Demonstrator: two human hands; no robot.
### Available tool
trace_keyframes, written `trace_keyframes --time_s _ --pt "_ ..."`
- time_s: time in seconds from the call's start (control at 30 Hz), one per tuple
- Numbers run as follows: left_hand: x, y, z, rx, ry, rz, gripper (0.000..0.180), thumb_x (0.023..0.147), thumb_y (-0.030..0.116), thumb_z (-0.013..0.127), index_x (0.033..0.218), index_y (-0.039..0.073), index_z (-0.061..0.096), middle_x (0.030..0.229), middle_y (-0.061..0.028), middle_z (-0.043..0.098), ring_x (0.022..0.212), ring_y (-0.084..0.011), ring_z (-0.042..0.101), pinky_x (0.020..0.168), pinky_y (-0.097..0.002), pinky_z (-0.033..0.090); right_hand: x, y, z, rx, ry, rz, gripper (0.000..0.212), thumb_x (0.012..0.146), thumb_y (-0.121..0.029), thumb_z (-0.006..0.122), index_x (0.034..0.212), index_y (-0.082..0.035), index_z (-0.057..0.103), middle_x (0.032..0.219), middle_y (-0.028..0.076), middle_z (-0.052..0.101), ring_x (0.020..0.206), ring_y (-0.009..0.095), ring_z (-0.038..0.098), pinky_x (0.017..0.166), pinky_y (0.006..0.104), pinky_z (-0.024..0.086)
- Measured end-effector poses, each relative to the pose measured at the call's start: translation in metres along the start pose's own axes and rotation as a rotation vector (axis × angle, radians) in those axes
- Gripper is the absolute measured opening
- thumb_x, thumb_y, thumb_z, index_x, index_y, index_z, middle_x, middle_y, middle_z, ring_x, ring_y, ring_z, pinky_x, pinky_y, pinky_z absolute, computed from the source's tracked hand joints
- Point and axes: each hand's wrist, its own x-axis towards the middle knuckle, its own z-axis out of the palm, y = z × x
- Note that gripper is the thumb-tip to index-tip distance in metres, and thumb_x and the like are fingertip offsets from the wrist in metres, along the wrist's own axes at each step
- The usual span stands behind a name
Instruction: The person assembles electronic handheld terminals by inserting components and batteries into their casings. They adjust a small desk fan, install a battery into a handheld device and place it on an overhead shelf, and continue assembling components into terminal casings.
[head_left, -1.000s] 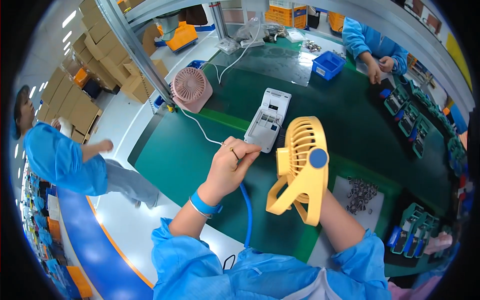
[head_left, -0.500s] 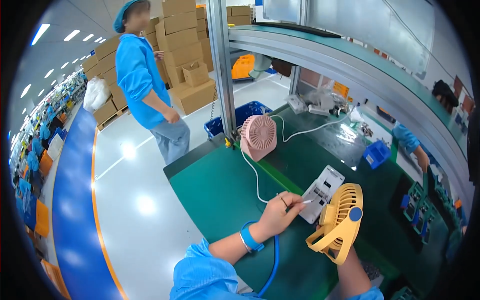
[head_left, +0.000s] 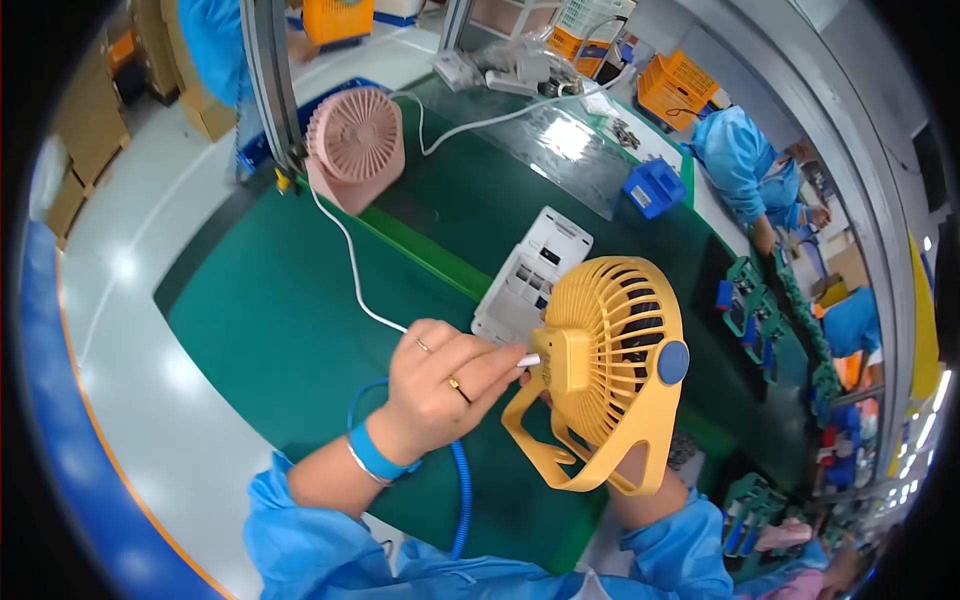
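Note:
My left hand (head_left: 440, 385) pinches the white plug of a charging cable (head_left: 347, 255) and brings it against the back housing of a yellow desk fan (head_left: 600, 360). Whether the plug sits in a socket there, I cannot tell. Behind that fan, my right hand (head_left: 632, 462) grips it from the far side, its fingers mostly hidden; the fan is tilted with its stand toward me. A white plastic case (head_left: 535, 270) with cut-outs lies on the green bench just beyond. At the far left of the bench a pink fan (head_left: 358, 145) stands upright, white cable beside it.
A metal post (head_left: 270, 80) rises beside the pink fan. Blue bin (head_left: 655, 188), clear bags (head_left: 515, 70) and green fixtures (head_left: 755, 315) lie farther off. A co-worker in blue (head_left: 740, 165) sits across the bench. A blue coiled wrist cord (head_left: 462, 500) hangs from my left wrist.
The view has turned down and right. My left hand has brought the plug up to the yellow fan's back; before, it was held apart from it. The standing person is now mostly out of view.

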Motion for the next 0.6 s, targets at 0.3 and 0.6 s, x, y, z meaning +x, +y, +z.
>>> trace_keyframes --time_s 0.3,0.6 --pt "-0.011 0.004 0.0 0.004 0.032 -0.024 0.029 0.064 0.009 0.084 0.091 0.009 0.073 0.071 0.0013 0.059 0.061 -0.0164 0.048 0.058 -0.0327 0.035 0.024 -0.007 0.016 -0.19 0.002 0.113 0.044 0.102 -0.031 0.05 0.136 -0.005 0.048 0.127 0.011 0.059 0.112 0.025 0.062 0.094 0.0401 0.054" --pt "-0.015 0.005 0.006 -0.015 0.001 -0.023 0.029 0.063 0.012 0.084 0.089 0.011 0.073 0.071 0.0029 0.059 0.061 -0.0157 0.048 0.057 -0.0316 0.036 -0.066 -0.01 -0.034 -0.231 0.004 0.179 0.043 0.102 -0.031 0.049 0.136 -0.005 0.048 0.128 0.011 0.059 0.112 0.025 0.062 0.093 0.0402 0.054"
